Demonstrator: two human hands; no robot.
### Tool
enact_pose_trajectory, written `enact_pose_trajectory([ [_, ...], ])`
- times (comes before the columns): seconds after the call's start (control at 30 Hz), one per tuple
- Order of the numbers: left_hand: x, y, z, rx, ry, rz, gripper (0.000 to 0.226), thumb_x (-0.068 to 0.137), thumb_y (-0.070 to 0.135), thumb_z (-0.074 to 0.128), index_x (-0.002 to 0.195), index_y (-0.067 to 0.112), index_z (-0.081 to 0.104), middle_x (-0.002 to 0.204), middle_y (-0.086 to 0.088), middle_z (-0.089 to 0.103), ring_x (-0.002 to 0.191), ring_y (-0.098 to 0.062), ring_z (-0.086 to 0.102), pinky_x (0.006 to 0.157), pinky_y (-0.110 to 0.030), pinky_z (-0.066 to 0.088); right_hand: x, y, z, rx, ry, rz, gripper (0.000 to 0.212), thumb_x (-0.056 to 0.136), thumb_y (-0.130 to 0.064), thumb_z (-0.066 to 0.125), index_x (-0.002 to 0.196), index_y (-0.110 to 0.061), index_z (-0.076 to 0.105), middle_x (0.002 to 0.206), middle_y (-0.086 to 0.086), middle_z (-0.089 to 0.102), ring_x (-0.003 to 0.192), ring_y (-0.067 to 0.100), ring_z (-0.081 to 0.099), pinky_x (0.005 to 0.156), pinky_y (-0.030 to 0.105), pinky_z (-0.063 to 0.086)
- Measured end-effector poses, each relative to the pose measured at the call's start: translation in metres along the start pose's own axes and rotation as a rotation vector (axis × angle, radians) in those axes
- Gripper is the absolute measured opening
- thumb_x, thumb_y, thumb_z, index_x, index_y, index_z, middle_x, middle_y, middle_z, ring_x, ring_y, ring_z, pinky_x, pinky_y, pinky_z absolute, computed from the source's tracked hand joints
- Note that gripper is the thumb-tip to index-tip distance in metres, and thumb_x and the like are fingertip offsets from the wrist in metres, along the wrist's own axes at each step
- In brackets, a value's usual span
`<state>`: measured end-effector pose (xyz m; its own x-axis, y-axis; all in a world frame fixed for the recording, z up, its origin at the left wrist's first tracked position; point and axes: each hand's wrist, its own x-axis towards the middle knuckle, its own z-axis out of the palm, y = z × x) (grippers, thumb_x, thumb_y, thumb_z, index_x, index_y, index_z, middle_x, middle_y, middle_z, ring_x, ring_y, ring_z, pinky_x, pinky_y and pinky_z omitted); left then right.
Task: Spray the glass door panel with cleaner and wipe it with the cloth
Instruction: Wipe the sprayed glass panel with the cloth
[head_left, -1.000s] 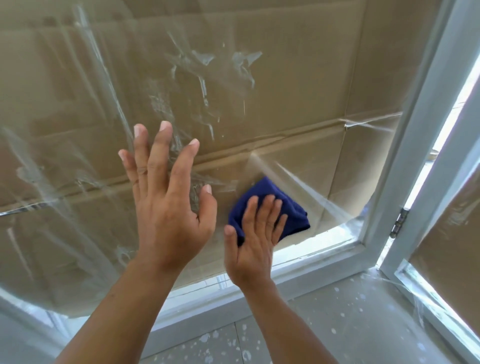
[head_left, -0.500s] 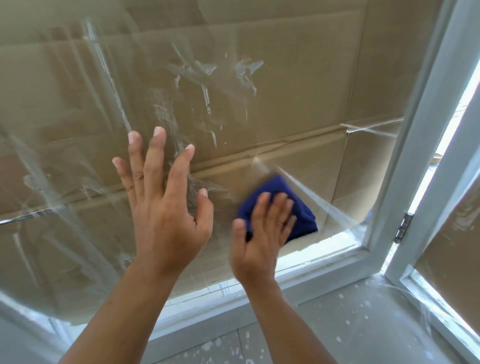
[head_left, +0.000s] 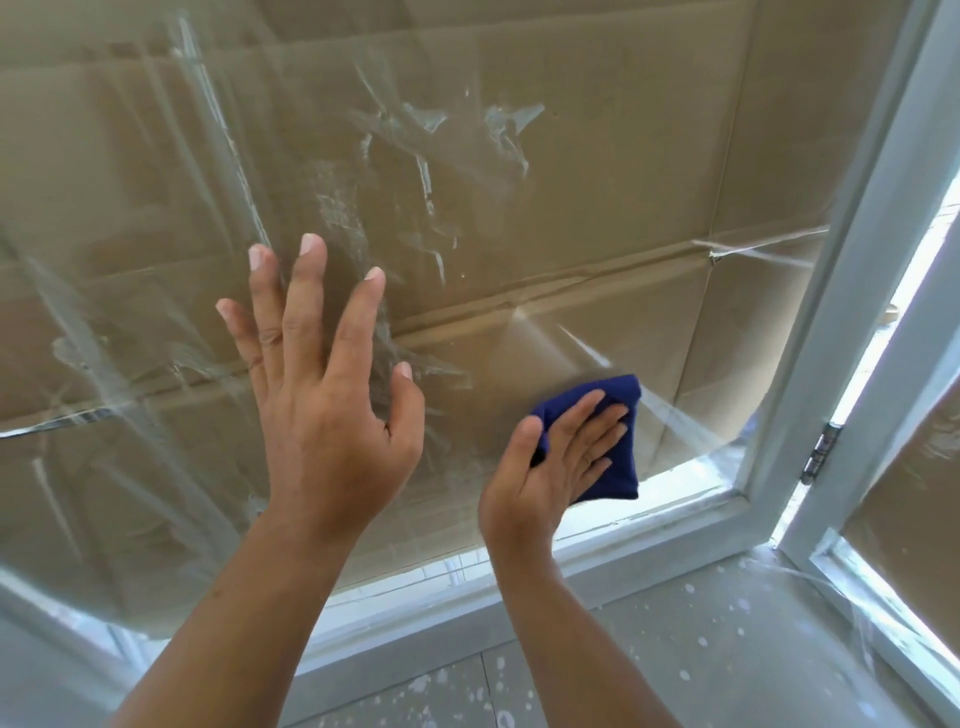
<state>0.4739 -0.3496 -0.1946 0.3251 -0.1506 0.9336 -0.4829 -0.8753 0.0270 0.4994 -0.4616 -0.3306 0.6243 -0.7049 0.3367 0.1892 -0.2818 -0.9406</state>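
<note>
Pressing flat against the glass door panel (head_left: 597, 208), the right hand (head_left: 561, 462) is holding the blue cloth (head_left: 618, 447) under straight, spread fingers, the thumb hooking its near edge. Just beside it, the left hand (head_left: 322, 405) is resting open on the same pane, fingers fanned wide and holding nothing, apparently bracing the door. The cloth is sitting low on the panel, close above the bottom rail of the white frame (head_left: 675, 525) and nearer the hinged side (head_left: 821, 452) than the left hand is. Up and away from both hands, streaky smears (head_left: 415, 171) are running across the glass, more above the left hand than the right. So the unwiped stretch is lying above and to the left of the cloth, and the right hand looks the one to carry it there. Brown cardboard (head_left: 623, 78) is showing behind the pane; a speckled floor (head_left: 727, 649) is lying below.
</note>
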Motion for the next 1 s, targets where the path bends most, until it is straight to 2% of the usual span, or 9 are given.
enact_pose_trajectory([
  [0.07, 0.001, -0.003, 0.000, 0.006, 0.006, 0.010, 0.054, 0.085, 0.010, 0.063, 0.138, 0.003, 0.054, 0.155, -0.026, 0.029, 0.144, -0.054, 0.016, 0.117, -0.067, 0.006, 0.000, -0.029, 0.005, 0.023, -0.019, -0.086, 0.064, 0.101, -0.061, 0.016, 0.154, -0.042, -0.015, 0.165, -0.008, -0.021, 0.154, 0.016, -0.022, 0.123, 0.054, -0.013],
  [0.17, 0.002, -0.005, 0.002, 0.010, 0.020, 0.008, 0.052, 0.087, 0.009, 0.061, 0.138, 0.003, 0.054, 0.154, -0.026, 0.030, 0.143, -0.055, 0.018, 0.116, -0.068, 0.006, -0.026, -0.029, 0.010, -0.134, -0.169, -0.554, 0.064, 0.107, -0.054, 0.016, 0.162, -0.030, -0.004, 0.170, 0.003, -0.012, 0.157, 0.033, -0.008, 0.123, 0.058, -0.009],
  [0.23, 0.001, -0.005, 0.003, 0.015, 0.038, -0.018, 0.050, 0.089, 0.008, 0.060, 0.138, 0.003, 0.054, 0.155, -0.025, 0.030, 0.143, -0.054, 0.018, 0.116, -0.067, 0.006, -0.035, -0.004, 0.008, -0.246, -0.214, -0.687, 0.062, 0.108, -0.053, 0.018, 0.162, -0.030, 0.000, 0.171, 0.004, -0.010, 0.157, 0.034, -0.005, 0.123, 0.060, -0.006],
  [0.43, -0.001, -0.007, 0.000, -0.003, 0.062, -0.032, 0.046, 0.092, 0.006, 0.056, 0.138, 0.002, 0.053, 0.155, -0.025, 0.031, 0.143, -0.053, 0.017, 0.117, -0.065, 0.004, -0.004, -0.021, 0.008, -0.034, 0.003, -0.146, 0.062, 0.103, -0.058, 0.017, 0.153, -0.052, -0.018, 0.165, -0.013, -0.024, 0.155, 0.020, -0.019, 0.122, 0.062, -0.008],
  [0.5, 0.000, -0.009, -0.001, -0.003, 0.066, -0.031, 0.046, 0.093, 0.007, 0.054, 0.139, 0.002, 0.052, 0.155, -0.024, 0.031, 0.144, -0.053, 0.016, 0.117, -0.065, 0.004, -0.009, -0.038, 0.010, -0.054, -0.037, -0.287, 0.063, 0.104, -0.058, 0.015, 0.158, -0.042, -0.014, 0.167, -0.007, -0.021, 0.156, 0.026, -0.016, 0.122, 0.061, -0.010],
  [0.63, 0.000, -0.011, 0.001, -0.014, 0.066, -0.048, 0.045, 0.097, 0.006, 0.049, 0.141, 0.002, 0.050, 0.155, -0.023, 0.030, 0.144, -0.052, 0.017, 0.117, -0.067, 0.006, -0.029, -0.011, 0.008, -0.283, -0.212, -0.827, 0.063, 0.108, -0.053, 0.021, 0.163, -0.029, 0.003, 0.171, 0.004, -0.009, 0.157, 0.033, -0.004, 0.123, 0.060, -0.006],
  [0.7, 0.001, -0.011, 0.000, -0.016, 0.075, -0.046, 0.044, 0.098, 0.006, 0.048, 0.141, 0.003, 0.050, 0.155, -0.024, 0.030, 0.144, -0.053, 0.017, 0.117, -0.066, 0.005, -0.023, 0.012, 0.004, -0.319, -0.173, -0.819, 0.062, 0.107, -0.053, 0.024, 0.163, -0.032, 0.006, 0.171, 0.003, -0.007, 0.157, 0.031, -0.003, 0.123, 0.059, -0.003],
  [0.87, 0.004, -0.017, -0.006, 0.001, 0.080, -0.039, 0.043, 0.097, 0.007, 0.048, 0.140, 0.004, 0.052, 0.155, -0.025, 0.029, 0.143, -0.055, 0.016, 0.117, -0.062, 0.001, -0.005, 0.001, 0.000, -0.167, -0.048, -0.263, 0.065, 0.103, -0.063, 0.012, 0.157, -0.042, -0.017, 0.167, -0.007, -0.025, 0.156, 0.026, -0.016, 0.121, 0.065, -0.006],
  [1.0, 0.004, -0.019, -0.004, 0.013, 0.069, -0.033, 0.043, 0.096, 0.003, 0.050, 0.138, 0.003, 0.054, 0.155, -0.025, 0.030, 0.143, -0.055, 0.017, 0.116, -0.067, 0.006, -0.024, -0.009, 0.007, -0.278, -0.170, -0.694, 0.066, 0.107, -0.054, 0.022, 0.163, -0.026, 0.000, 0.170, 0.003, -0.012, 0.156, 0.035, -0.007, 0.122, 0.062, -0.006],
])
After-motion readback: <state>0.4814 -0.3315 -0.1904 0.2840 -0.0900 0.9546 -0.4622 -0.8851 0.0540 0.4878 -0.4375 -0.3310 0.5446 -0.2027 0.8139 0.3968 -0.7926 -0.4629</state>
